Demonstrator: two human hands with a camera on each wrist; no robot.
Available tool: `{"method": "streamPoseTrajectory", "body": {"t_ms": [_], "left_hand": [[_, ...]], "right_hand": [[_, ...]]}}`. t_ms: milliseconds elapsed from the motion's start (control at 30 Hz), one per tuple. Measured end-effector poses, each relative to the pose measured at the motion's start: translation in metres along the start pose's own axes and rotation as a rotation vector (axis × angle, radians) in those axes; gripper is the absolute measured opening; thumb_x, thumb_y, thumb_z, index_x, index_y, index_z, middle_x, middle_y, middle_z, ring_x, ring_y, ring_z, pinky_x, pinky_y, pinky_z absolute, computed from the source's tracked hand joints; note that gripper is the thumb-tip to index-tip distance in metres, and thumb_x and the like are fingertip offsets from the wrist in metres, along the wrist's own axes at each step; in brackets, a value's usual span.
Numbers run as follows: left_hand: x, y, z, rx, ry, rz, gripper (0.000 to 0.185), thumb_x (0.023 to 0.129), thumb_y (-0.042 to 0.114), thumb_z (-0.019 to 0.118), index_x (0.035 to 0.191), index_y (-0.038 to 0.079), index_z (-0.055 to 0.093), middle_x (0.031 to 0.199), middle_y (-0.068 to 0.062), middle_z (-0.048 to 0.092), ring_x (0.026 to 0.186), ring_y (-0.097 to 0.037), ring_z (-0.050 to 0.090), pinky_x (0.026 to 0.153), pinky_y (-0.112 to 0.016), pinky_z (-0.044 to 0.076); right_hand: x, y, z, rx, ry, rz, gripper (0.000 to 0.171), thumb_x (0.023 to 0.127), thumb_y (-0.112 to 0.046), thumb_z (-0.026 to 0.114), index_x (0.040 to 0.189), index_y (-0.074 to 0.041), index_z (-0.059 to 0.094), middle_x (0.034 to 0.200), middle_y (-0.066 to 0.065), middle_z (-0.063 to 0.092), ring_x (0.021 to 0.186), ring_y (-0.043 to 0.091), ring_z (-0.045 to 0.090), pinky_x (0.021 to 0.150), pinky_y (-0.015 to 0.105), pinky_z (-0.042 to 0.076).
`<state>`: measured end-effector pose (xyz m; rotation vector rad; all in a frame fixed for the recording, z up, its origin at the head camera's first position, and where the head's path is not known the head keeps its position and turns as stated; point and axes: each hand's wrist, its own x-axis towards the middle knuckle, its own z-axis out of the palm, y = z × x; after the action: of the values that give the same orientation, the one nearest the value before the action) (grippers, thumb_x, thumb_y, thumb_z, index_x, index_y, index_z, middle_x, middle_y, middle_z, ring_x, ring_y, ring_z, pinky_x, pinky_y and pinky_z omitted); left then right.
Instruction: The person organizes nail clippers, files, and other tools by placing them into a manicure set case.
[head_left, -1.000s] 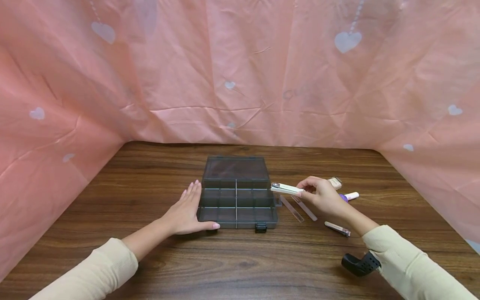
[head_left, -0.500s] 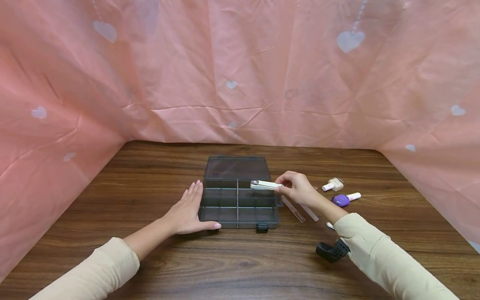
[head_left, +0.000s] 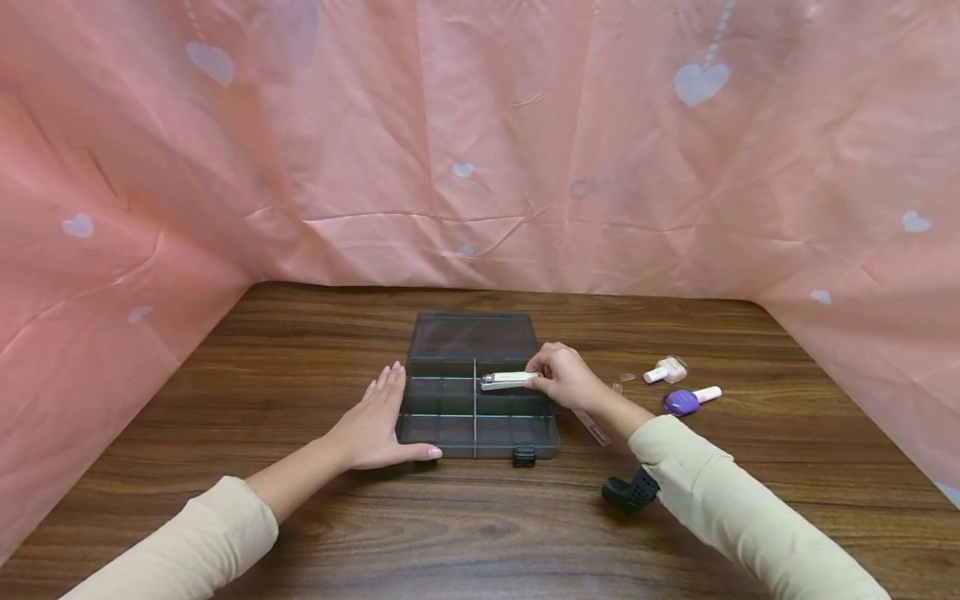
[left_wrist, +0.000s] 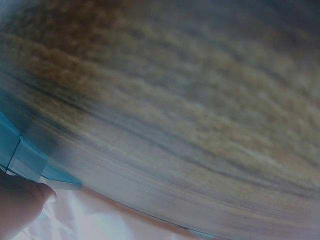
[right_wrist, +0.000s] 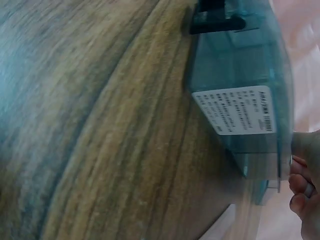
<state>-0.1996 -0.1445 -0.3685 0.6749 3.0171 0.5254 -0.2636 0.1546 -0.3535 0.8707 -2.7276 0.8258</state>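
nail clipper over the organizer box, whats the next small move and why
Probably lower and release it: the right hand pinches the nail clipper just over a right-side compartment of the open organizer box, while the left hand steadies the box's left wall.

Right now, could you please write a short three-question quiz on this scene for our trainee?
1. True or false: the right hand holds a nail clipper over the open box.
2. What does the left hand touch? A the box; B the purple bottle; C the curtain.
3. Fill in: the box stands on a wooden ____.

Key: 1 true; 2 A; 3 table.
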Motion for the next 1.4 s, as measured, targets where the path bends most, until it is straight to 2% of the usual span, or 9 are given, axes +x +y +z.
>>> {"method": "streamPoseTrajectory", "body": {"t_ms": [167,433,567,700,900,1067,1400], "left_hand": [[0.000,0.000,0.000,0.002,-0.008,-0.005,0.121,0.069,0.070,0.062,0.145,-0.009,0.010,0.153,-0.025,0.008,0.143,-0.038,0.008,0.116,-0.050,0.016],[0.000,0.000,-0.001,0.002,-0.008,-0.007,0.121,0.069,0.070,0.062,0.145,-0.009,0.010,0.153,-0.026,0.009,0.143,-0.038,0.008,0.116,-0.050,0.016],[0.000,0.000,0.000,0.003,-0.012,-0.009,0.121,0.069,0.070,0.062,0.145,-0.009,0.010,0.153,-0.025,0.009,0.143,-0.038,0.008,0.116,-0.050,0.016],[0.000,0.000,0.001,0.010,-0.014,-0.008,0.122,0.069,0.071,0.061,0.145,-0.009,0.010,0.153,-0.025,0.008,0.143,-0.038,0.008,0.116,-0.049,0.016],[0.001,-0.001,0.000,0.056,0.005,-0.002,0.123,0.068,0.074,0.059,0.145,-0.008,0.012,0.153,-0.025,0.010,0.143,-0.036,0.008,0.117,-0.049,0.015],[0.001,-0.001,-0.002,0.099,0.007,0.005,0.121,0.068,0.075,0.058,0.146,-0.007,0.014,0.153,-0.024,0.012,0.143,-0.036,0.010,0.116,-0.050,0.016],[0.003,-0.001,-0.013,0.089,-0.032,0.014,0.120,0.064,0.073,0.063,0.143,-0.008,0.023,0.150,-0.026,0.022,0.141,-0.039,0.019,0.115,-0.050,0.020]], "right_hand": [[0.001,-0.002,0.004,-0.074,-0.024,0.004,0.011,0.076,-0.010,0.074,0.081,0.000,0.071,0.075,0.002,0.061,0.075,0.015,0.051,0.068,0.029,0.044],[0.001,-0.003,0.005,-0.087,-0.008,0.019,0.005,0.078,-0.005,0.071,0.081,-0.001,0.073,0.080,0.006,0.067,0.085,0.025,0.061,0.081,0.042,0.050],[-0.001,-0.002,0.004,-0.070,0.017,0.015,0.005,0.079,-0.003,0.069,0.081,-0.001,0.073,0.079,0.006,0.068,0.076,0.020,0.059,0.071,0.034,0.050],[-0.004,-0.003,-0.001,-0.032,0.086,-0.009,0.005,0.080,-0.001,0.068,0.081,0.000,0.073,0.077,0.007,0.066,0.069,0.014,0.054,0.060,0.025,0.047],[-0.017,-0.007,-0.017,-0.021,0.164,-0.059,0.005,0.080,0.000,0.067,0.080,0.001,0.072,0.077,0.007,0.066,0.071,0.018,0.057,0.060,0.028,0.049],[-0.033,-0.003,-0.032,-0.042,0.161,-0.086,0.004,0.080,0.000,0.067,0.079,-0.001,0.071,0.077,0.005,0.066,0.069,0.019,0.056,0.058,0.027,0.047],[-0.078,0.016,-0.051,-0.089,0.096,-0.062,0.004,0.079,-0.002,0.068,0.080,-0.001,0.071,0.076,0.001,0.066,0.062,0.000,0.048,0.051,0.020,0.043]]}}
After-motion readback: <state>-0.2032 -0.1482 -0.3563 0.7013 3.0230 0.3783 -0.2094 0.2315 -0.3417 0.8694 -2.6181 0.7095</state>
